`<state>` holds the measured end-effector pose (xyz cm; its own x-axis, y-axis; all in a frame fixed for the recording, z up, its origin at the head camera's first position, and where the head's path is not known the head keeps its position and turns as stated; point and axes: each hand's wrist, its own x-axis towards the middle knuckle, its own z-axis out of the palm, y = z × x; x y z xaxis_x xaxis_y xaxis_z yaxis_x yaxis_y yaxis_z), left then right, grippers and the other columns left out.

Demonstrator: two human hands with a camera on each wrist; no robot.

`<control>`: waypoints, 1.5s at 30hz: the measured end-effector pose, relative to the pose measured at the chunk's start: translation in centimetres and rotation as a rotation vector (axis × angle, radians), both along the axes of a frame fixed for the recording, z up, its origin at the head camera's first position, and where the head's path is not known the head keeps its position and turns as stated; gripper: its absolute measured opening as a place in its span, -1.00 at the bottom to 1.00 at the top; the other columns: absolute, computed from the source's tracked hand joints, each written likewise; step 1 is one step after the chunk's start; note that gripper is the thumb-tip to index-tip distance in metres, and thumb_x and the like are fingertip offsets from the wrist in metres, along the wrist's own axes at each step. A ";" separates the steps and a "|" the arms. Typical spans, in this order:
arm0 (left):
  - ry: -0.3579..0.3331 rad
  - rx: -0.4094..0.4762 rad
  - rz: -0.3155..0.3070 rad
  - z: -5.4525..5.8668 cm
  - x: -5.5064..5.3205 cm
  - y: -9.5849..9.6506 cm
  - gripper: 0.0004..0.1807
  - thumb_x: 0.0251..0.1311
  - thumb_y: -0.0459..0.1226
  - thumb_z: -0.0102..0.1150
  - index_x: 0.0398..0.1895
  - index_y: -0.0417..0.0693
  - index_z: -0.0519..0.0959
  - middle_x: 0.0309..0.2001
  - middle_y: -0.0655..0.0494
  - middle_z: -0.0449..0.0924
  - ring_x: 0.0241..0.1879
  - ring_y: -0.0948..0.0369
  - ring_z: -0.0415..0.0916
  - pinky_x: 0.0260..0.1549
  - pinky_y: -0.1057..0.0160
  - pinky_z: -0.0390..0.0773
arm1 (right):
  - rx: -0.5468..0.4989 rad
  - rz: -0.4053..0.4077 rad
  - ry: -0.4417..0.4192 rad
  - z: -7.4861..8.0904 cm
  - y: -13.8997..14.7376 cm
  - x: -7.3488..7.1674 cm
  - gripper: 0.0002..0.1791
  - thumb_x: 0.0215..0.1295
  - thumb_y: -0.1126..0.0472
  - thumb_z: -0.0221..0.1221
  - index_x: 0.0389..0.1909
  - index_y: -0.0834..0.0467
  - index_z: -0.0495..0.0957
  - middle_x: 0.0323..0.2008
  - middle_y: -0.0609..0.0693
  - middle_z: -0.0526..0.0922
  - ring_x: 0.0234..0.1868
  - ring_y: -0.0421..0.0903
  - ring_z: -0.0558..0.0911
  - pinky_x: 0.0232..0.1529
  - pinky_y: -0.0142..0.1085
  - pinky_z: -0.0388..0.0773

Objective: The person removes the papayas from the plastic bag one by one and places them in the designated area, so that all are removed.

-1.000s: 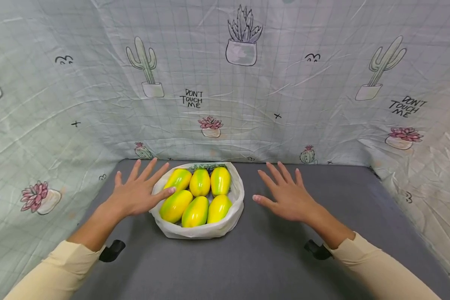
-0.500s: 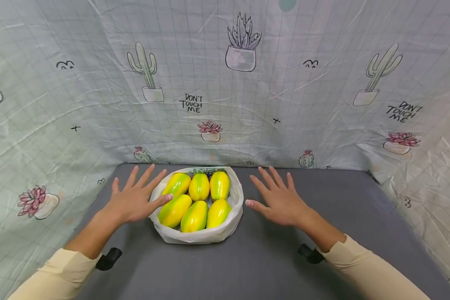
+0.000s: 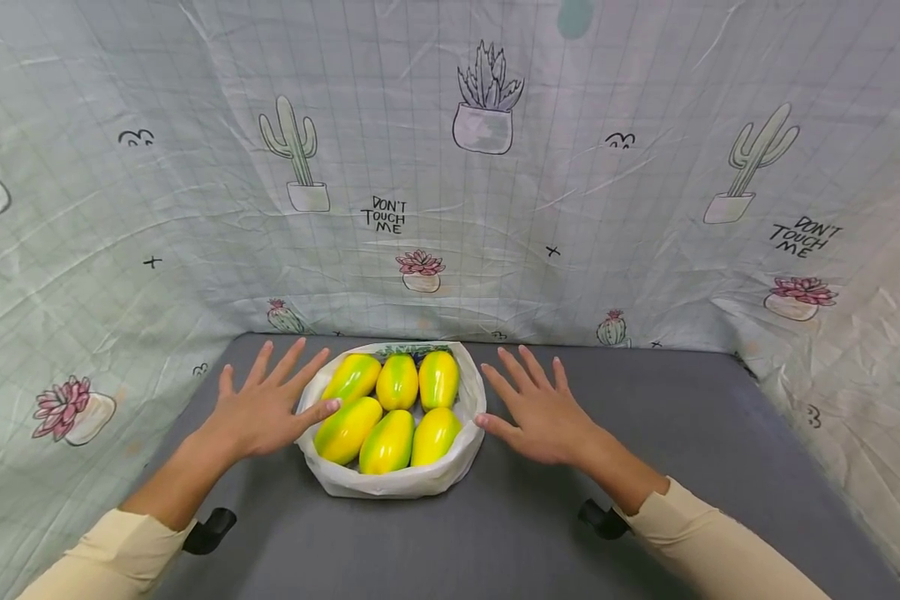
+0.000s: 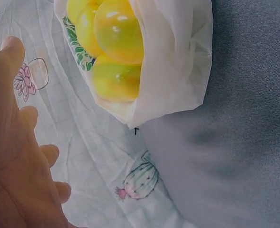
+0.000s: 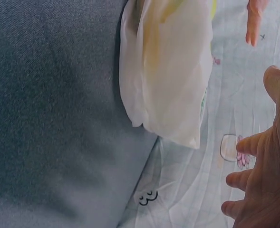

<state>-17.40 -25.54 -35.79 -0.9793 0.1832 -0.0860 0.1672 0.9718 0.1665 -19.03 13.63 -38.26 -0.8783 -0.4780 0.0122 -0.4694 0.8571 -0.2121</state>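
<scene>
A white bag [image 3: 397, 485] with its mouth spread wide stands on the grey table. Several glossy yellow-green fruits [image 3: 386, 442], shaped like mangoes, lie in it in two rows. To its left, my left hand [image 3: 258, 412] is held with spread fingers, its thumb overlapping the bag's rim in the head view. On the other side my right hand [image 3: 543, 417] is spread too, thumb tip right at the bag's right edge. Both hands hold nothing. The left wrist view shows the palm [image 4: 16, 156] apart from the bag [image 4: 178, 71], with some fruits showing over the rim.
A grey cloth-covered table [image 3: 420, 550] lies under the bag. Behind and at both sides hangs a pale curtain [image 3: 435, 167] printed with cacti and lettering. Black wrist-worn devices [image 3: 210, 531] show below both forearms.
My right hand has moved left, up to the bag's right edge. My left hand stays spread beside the bag. The whole head view has shifted, with the scene sitting a little lower.
</scene>
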 end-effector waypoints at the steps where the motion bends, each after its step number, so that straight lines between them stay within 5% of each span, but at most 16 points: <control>1: 0.000 0.001 0.003 0.0 0.0 -0.1 0.01 0.33 0.51 -0.19 0.72 0.37 -0.13 0.73 -0.11 -0.29 0.64 -0.41 -0.41 0.30 -0.74 -0.41 | 0.001 0.004 0.000 0.0 -0.1 0.0 -0.10 0.49 -0.46 -0.10 0.69 -0.09 0.05 0.72 0.06 -0.12 0.72 0.22 -0.21 0.53 0.53 -0.29; 45: -0.023 0.015 0.059 -0.5 0.6 -1.4 0.03 0.30 0.54 -0.21 0.72 0.35 -0.13 0.73 -0.10 -0.32 0.65 -0.38 -0.44 0.31 -0.73 -0.45 | 0.026 0.097 -0.039 0.0 -4.8 0.0 -0.08 0.49 -0.50 -0.18 0.70 -0.12 0.00 0.73 0.02 -0.22 0.73 0.19 -0.26 0.57 0.48 -0.31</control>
<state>-16.80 -26.93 -36.30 -0.9862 0.1269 -0.1059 0.1059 0.9772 0.1842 -18.99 8.83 -38.27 -0.8272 -0.5608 -0.0342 -0.5427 0.8133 -0.2097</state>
